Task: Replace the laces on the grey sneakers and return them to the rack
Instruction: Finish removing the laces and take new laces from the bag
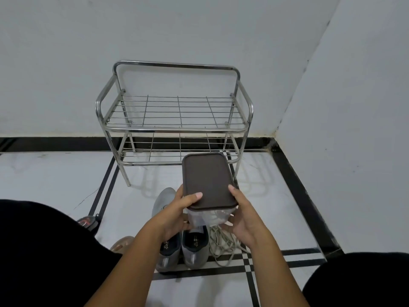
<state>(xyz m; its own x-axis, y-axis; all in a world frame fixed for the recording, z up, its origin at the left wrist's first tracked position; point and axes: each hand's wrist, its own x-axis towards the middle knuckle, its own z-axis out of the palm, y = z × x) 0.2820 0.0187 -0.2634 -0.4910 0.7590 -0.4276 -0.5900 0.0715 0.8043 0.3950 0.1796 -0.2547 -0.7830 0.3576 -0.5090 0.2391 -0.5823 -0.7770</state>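
I hold a clear plastic box [208, 218] with a dark brown lid [207, 180] in both hands, above the floor. My left hand [177, 214] grips its near left side with the thumb on the lid. My right hand [242, 218] grips the near right side the same way. Something pale shows through the box wall. Two grey sneakers [194, 247] stand side by side on the floor under the box, heels toward me. A heap of loose off-white laces [223, 242] lies right of them. The steel two-shelf rack [174, 111] stands against the wall beyond, with bare shelves.
My knees in black cloth fill the lower left [39, 251] and lower right [365, 280] corners. A dark object with red marks [87, 222] lies by my left knee, and a tan object [121, 243] next to it. Walls close the back and right sides.
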